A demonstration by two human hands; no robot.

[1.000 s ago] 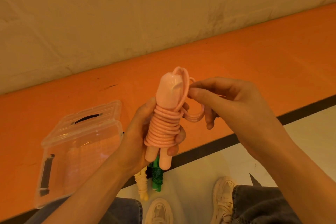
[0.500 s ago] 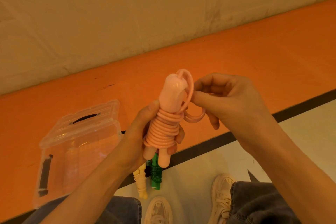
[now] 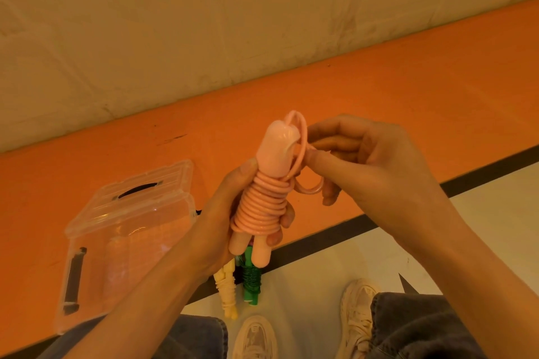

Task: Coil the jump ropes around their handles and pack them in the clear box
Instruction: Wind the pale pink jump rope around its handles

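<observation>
Pink jump rope [image 3: 264, 201]: coiled round its paired handles, held upright above the floor. Left hand [image 3: 224, 221] grips the bundle; right hand [image 3: 358, 163] pinches the last loose loop near the handle tops. Clear box [image 3: 122, 239]: open, on the orange floor to the left.

Risk: untucked end slips, coils spring loose. Yellow rope [image 3: 227, 291] and green rope [image 3: 250, 280] lie coiled below.
</observation>
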